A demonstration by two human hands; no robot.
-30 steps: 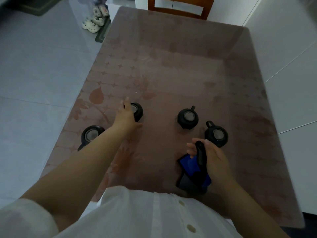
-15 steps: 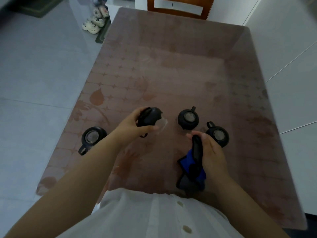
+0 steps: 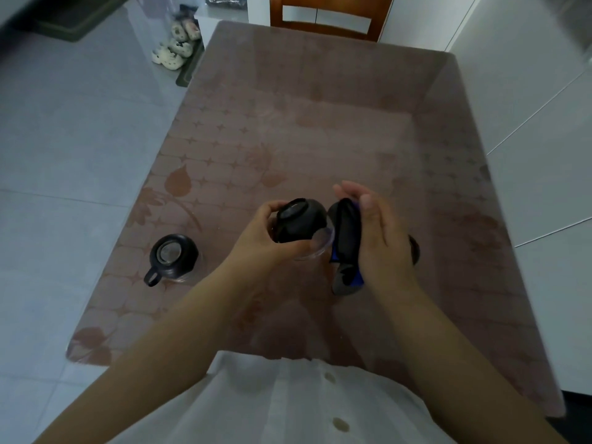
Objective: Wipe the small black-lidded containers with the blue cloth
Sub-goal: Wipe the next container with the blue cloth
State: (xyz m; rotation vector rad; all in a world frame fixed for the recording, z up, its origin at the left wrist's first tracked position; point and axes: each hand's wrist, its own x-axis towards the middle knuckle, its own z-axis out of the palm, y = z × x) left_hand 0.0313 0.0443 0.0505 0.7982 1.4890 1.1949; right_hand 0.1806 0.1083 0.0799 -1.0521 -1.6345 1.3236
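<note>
Head camera view, looking down over a person's arms at a table. The fingers of the left hand [image 3: 266, 238] are curled tight around a small container [image 3: 299, 229] with a black lid and clear glass body, held tipped on its side above the table, lid toward the far left and glass base toward the right. The right hand [image 3: 381, 238] has its fingers nearly straight and lightly together, pressing the blue cloth [image 3: 346, 248] between palm and container; the cloth is bunched, mostly dark with blue showing low down, and touches the glass base.

A second ago this container stood on the table under the left hand while the cloth hung apart, nearer the body. Now it is lifted and the cloth has come up against it, so wiping of this one looks to be starting.

Farther out, a second black-lidded container [image 3: 174, 256] stands upright on the patterned tabletop [image 3: 288, 123], well to the left, handle toward the viewer. A dark edge of a third container [image 3: 415, 249] peeks from behind the right hand. A fourth, seen earlier, is now hidden. Beyond the far edge stands a wooden chair [image 3: 323, 14].
</note>
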